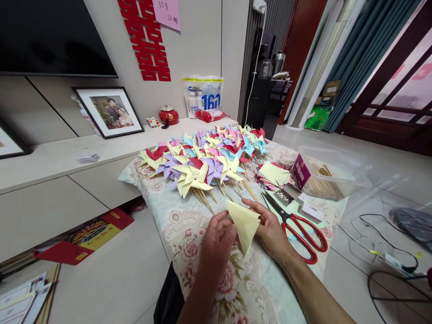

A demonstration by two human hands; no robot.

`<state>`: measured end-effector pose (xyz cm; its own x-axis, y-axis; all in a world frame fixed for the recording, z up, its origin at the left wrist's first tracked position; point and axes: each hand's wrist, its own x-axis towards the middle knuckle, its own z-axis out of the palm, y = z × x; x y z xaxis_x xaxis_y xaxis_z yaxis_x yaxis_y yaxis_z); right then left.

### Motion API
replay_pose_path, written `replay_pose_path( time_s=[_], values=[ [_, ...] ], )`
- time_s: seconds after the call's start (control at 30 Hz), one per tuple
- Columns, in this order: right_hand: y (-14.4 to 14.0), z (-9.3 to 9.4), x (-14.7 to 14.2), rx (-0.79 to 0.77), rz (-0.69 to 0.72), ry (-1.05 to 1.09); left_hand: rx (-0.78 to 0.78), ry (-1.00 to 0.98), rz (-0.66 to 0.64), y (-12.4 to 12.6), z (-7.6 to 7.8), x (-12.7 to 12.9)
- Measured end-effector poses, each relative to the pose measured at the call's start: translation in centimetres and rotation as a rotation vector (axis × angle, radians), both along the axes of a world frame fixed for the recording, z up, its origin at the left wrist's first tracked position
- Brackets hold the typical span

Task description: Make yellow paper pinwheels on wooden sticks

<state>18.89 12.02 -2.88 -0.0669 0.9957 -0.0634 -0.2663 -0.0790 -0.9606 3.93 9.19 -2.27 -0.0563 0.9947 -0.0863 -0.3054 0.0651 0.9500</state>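
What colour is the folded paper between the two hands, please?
The folded paper is pale yellow, seen best in the head view.

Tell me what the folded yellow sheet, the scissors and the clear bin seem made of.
The folded yellow sheet looks like matte paper: thin edges, a crisp fold. The scissors have dark blades, probably steel by their sheen, and glossy red handles, perhaps plastic, by their highlights. The clear bin seems smooth plastic: sticks show through its thin wall.

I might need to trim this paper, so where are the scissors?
In the head view, the red-handled scissors lie right of centre, beside the right hand, their blades ending just below the stack of paper squares.
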Motion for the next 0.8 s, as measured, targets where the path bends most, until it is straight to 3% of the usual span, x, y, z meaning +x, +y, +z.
replay_pose_path(
  time_s=[0.13, 0.3, 0.43, 0.6, 0.8],
  values=[
    [0.0, 0.1, 0.1, 0.004, -0.080, -0.055, 0.074, 0.160, -0.034, -0.4, -0.5, 0.7],
    [-0.1, 0.5, -0.2, 0.030, -0.060, -0.073, 0.089, 0.299, -0.038, -0.6, -0.6, 1.0],
    [-0.3, 0.9, -0.4, 0.040, -0.041, -0.072, 0.096, 0.208, -0.001, -0.4, -0.7, 0.9],
    [-0.3, 0.8, -0.4, 0.000, 0.027, -0.009, 0.023, -0.057, 0.098, 0.0, -0.8, 0.6],
    [-0.3, 0.9, -0.5, 0.009, 0.189, 0.032, -0.091, -0.093, 0.147, 0.3, -0.5, -0.4]
  ],
)
